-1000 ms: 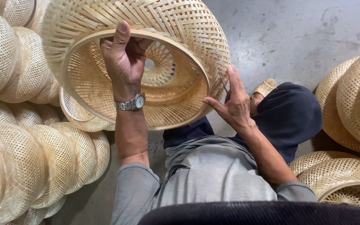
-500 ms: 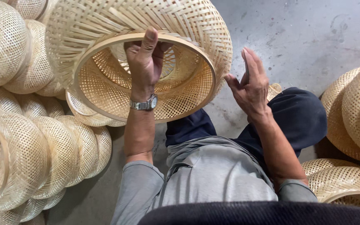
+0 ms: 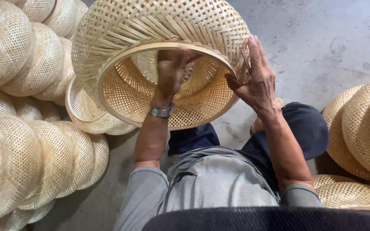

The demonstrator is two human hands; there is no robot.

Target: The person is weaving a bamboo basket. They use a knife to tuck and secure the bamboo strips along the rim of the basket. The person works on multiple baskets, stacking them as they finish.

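I hold a large woven bamboo basket up in front of me, its open rim facing me. My left hand, with a metal wristwatch, grips the near rim, fingers curled inside the opening. My right hand lies flat against the basket's right outer side at the rim, fingers stretched upward. A thin dark strip sticks out by the right fingertips. I sit on the floor in a grey shirt and dark trousers.
Rows of stacked woven baskets fill the left side, one stack right under the held basket. More stacked baskets sit at the right and by my right elbow. Grey concrete floor lies beyond.
The basket has turned and come nearer. My left hand shifted along the rim. My right hand, apart from the basket half a second ago, has moved up and now presses its right side.
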